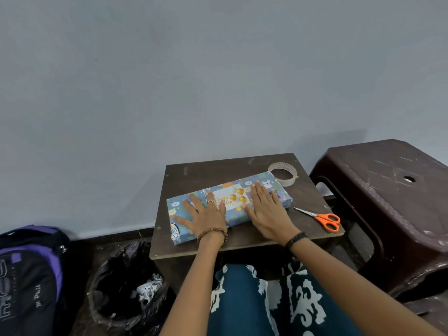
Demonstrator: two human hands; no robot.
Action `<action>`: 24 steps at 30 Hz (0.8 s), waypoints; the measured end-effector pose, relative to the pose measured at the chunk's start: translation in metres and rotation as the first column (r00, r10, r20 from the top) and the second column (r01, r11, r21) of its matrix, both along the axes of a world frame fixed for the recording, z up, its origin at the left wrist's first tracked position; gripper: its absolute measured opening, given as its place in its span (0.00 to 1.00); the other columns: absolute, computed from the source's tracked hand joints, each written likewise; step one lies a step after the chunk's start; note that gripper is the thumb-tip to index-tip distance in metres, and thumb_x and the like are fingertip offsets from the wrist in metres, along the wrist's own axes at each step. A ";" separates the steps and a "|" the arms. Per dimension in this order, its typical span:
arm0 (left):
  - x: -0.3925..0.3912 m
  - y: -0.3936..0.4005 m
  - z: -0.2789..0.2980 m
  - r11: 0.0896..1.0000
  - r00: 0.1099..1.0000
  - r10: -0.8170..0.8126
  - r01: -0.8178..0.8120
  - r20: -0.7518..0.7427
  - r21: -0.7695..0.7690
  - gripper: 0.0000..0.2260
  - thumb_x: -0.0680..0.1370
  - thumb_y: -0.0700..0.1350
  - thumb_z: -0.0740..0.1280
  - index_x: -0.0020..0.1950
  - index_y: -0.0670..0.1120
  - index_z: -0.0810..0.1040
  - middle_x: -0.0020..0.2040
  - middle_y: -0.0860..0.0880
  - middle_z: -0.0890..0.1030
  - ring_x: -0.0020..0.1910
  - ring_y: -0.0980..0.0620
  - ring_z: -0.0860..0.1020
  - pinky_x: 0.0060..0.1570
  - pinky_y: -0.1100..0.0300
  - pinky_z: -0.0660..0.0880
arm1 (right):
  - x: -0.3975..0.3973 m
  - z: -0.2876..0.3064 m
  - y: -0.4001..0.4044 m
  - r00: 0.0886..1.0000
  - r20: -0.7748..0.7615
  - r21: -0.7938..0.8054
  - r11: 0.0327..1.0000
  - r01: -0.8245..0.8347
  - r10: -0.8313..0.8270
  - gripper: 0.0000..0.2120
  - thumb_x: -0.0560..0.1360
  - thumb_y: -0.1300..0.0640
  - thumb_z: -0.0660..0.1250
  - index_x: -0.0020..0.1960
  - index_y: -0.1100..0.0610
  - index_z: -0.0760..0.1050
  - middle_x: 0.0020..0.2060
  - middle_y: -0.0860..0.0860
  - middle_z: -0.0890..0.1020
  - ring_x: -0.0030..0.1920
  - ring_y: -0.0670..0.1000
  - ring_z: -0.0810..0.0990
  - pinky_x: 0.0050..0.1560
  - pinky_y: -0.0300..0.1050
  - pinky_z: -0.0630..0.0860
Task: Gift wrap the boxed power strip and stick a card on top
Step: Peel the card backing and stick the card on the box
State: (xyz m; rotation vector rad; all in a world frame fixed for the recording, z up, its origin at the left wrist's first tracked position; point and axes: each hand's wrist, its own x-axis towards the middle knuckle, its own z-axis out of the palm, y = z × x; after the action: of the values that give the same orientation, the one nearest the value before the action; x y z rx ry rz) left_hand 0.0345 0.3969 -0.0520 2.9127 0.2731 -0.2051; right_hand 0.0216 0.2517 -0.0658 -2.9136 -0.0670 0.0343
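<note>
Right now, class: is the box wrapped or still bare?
Wrapped: patterned blue paper covers the box, and a card lies on top.

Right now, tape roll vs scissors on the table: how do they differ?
The tape roll is a pale ring at the far edge, touching the wrapped box; the scissors are long, orange-handled, closed, lying apart from the box near the right edge. Both lie flat on the table, untouched.

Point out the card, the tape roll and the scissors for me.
card (232,197): head view, on its white face between the hands.
tape roll (291,181): head view, on its near outer wall.
scissors (327,220): head view, on the orange handles.
</note>
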 end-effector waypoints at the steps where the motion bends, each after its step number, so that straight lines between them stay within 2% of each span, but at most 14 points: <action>1: 0.000 0.000 0.001 1.000 1.000 -0.002 0.002 -0.009 -0.001 0.25 0.81 0.60 0.43 0.77 0.56 0.46 0.77 0.43 0.43 0.76 0.41 0.41 0.67 0.31 0.41 | 0.000 0.000 -0.001 1.000 -0.003 -0.006 1.000 0.004 -0.004 0.35 0.77 0.38 0.38 0.77 0.59 0.40 0.77 0.54 0.44 0.76 0.50 0.42 0.74 0.48 0.37; 4: 0.000 0.001 0.002 1.000 1.000 -0.006 0.006 -0.015 -0.006 0.25 0.81 0.59 0.43 0.77 0.56 0.45 0.77 0.43 0.42 0.76 0.41 0.40 0.67 0.31 0.41 | 0.000 0.004 0.004 1.000 0.011 -0.033 0.999 -0.014 0.014 0.28 0.79 0.41 0.38 0.76 0.49 0.39 0.76 0.57 0.45 0.77 0.55 0.42 0.73 0.57 0.40; 6: 0.000 0.002 0.003 1.000 1.000 -0.008 0.007 -0.018 -0.010 0.25 0.81 0.59 0.43 0.77 0.56 0.45 0.77 0.43 0.42 0.76 0.41 0.40 0.67 0.31 0.40 | -0.001 0.009 0.007 0.999 0.001 -0.055 0.997 -0.047 0.048 0.24 0.80 0.44 0.40 0.75 0.40 0.42 0.76 0.61 0.47 0.76 0.59 0.44 0.72 0.64 0.43; 8: -0.001 0.002 0.003 1.000 1.000 -0.012 0.012 -0.025 -0.011 0.25 0.81 0.59 0.43 0.77 0.56 0.45 0.77 0.43 0.42 0.76 0.41 0.40 0.67 0.31 0.40 | -0.001 0.015 0.009 0.997 -0.033 -0.089 0.993 -0.077 0.075 0.22 0.82 0.49 0.44 0.75 0.37 0.45 0.75 0.63 0.48 0.76 0.62 0.44 0.70 0.68 0.46; 13: 0.000 0.002 0.004 1.000 0.999 -0.026 0.026 -0.042 -0.011 0.25 0.81 0.60 0.43 0.77 0.56 0.44 0.77 0.43 0.41 0.76 0.41 0.39 0.67 0.31 0.40 | 0.000 0.022 0.013 0.996 -0.048 -0.185 0.980 -0.078 0.070 0.21 0.82 0.49 0.44 0.75 0.40 0.51 0.74 0.64 0.51 0.75 0.63 0.49 0.68 0.71 0.53; 17: 0.002 0.009 0.008 0.995 0.992 -0.080 0.075 -0.098 -0.060 0.30 0.78 0.66 0.44 0.76 0.56 0.42 0.77 0.42 0.38 0.75 0.40 0.37 0.66 0.30 0.38 | 0.003 0.036 0.021 0.995 -0.024 -0.251 0.962 -0.105 0.102 0.20 0.82 0.51 0.46 0.73 0.45 0.58 0.72 0.61 0.58 0.73 0.59 0.54 0.64 0.72 0.59; 24: 0.005 0.015 0.014 0.987 0.972 -0.132 0.110 -0.194 -0.116 0.33 0.76 0.68 0.46 0.76 0.57 0.39 0.75 0.43 0.33 0.74 0.40 0.34 0.66 0.31 0.37 | 0.004 0.044 0.034 0.989 -0.045 -0.313 0.938 -0.145 0.138 0.20 0.80 0.56 0.53 0.71 0.54 0.62 0.74 0.59 0.53 0.75 0.58 0.50 0.67 0.70 0.54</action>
State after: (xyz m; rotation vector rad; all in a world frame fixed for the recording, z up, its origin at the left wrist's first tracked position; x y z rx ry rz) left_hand 0.0397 0.4114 -0.0382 2.8079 0.1112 -0.5197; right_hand 0.0253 0.2859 -0.0222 -3.2224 -0.2944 0.1115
